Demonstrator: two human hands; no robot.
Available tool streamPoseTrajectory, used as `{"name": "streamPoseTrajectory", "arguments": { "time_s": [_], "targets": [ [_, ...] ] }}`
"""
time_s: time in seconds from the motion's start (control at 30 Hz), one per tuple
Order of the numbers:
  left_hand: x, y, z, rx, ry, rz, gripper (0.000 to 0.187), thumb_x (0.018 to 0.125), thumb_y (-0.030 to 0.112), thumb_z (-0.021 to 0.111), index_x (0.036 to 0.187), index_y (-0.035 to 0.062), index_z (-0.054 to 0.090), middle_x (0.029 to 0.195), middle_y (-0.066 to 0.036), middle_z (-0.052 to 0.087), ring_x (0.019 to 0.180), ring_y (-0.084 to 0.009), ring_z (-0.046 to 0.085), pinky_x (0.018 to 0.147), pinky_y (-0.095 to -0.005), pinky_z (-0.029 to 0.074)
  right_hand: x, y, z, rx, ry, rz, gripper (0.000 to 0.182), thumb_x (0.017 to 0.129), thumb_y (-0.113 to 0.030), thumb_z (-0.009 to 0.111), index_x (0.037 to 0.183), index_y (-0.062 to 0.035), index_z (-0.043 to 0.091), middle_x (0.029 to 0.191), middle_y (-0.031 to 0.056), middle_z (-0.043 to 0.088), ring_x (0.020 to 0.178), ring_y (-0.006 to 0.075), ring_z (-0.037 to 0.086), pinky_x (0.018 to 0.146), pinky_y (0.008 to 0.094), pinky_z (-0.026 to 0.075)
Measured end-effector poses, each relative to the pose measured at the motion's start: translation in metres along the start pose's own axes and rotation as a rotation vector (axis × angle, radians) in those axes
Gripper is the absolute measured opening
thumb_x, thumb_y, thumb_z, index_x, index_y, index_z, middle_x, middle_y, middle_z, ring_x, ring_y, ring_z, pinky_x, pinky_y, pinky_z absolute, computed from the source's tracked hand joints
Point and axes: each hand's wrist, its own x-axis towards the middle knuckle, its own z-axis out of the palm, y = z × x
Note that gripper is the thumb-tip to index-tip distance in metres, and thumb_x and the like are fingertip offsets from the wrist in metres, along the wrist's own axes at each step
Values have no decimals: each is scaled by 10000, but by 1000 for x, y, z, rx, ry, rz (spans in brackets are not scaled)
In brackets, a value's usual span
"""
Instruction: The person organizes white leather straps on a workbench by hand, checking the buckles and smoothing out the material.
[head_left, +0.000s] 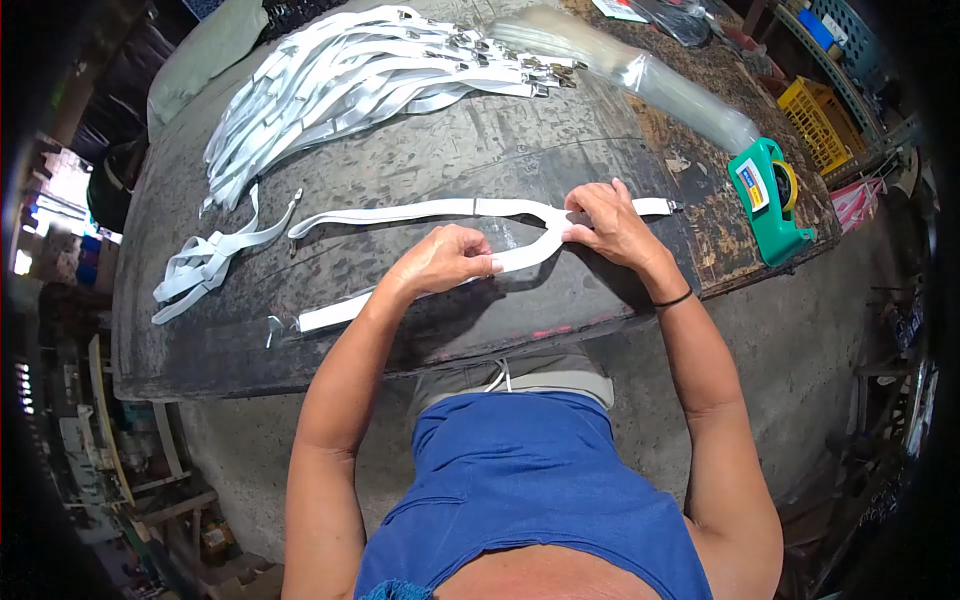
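A pair of white suspenders [420, 208] lies stretched across the dark worktable in front of me, its two straps joining in a Y. My left hand [447, 260] pinches the nearer strap between thumb and fingers, short of the join. At the join itself, my right hand [608, 225] grips the suspenders with thumb and fingertips. A short single strap runs out past that hand to a metal clip [677, 206]. The nearer strap ends at the lower left beside another clip [274, 328].
A large heap of white suspenders [340, 90] with metal clips covers the table's far side. One bundled pair [210, 262] lies at left. A green tape dispenser [768, 200] stands near the right edge, below a long roll of clear plastic [690, 100]. A yellow crate [815, 125] sits beyond.
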Motion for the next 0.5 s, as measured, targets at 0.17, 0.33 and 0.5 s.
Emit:
{"name": "streamPoseTrajectory", "arguments": {
  "time_s": [0.17, 0.33, 0.5],
  "targets": [
    [-1, 3, 1, 37, 21, 38, 273, 858, 257, 756, 835, -5, 683, 667, -14, 595, 643, -100, 501, 583, -307, 410, -1, -9, 2, -8, 104, -139, 483, 729, -358, 805, 1054, -96, 562, 1021, 117, 535, 1032, 338, 543, 924, 519, 366],
    [-8, 8, -1, 66, 26, 27, 303, 859, 286, 743, 853, -13, 696, 705, -73, 661, 671, -132, 576, 616, -336, 465, 5, -18, 0, -8, 133, -60, 407, 742, -288, 799, 979, -62, 556, 931, 128, 539, 898, 332, 555, 802, 423, 419],
    [-10, 4, -3, 12, 27, 3, 315, 879, 301, 731, 863, -12, 697, 713, -61, 657, 676, -127, 568, 622, -325, 464, 17, -21, -24, 530, -57, 70, 254, 847, -120, 727, 984, -10, 542, 751, 18, 579, 662, 96, 520, 570, 301, 455]
  ]
}}
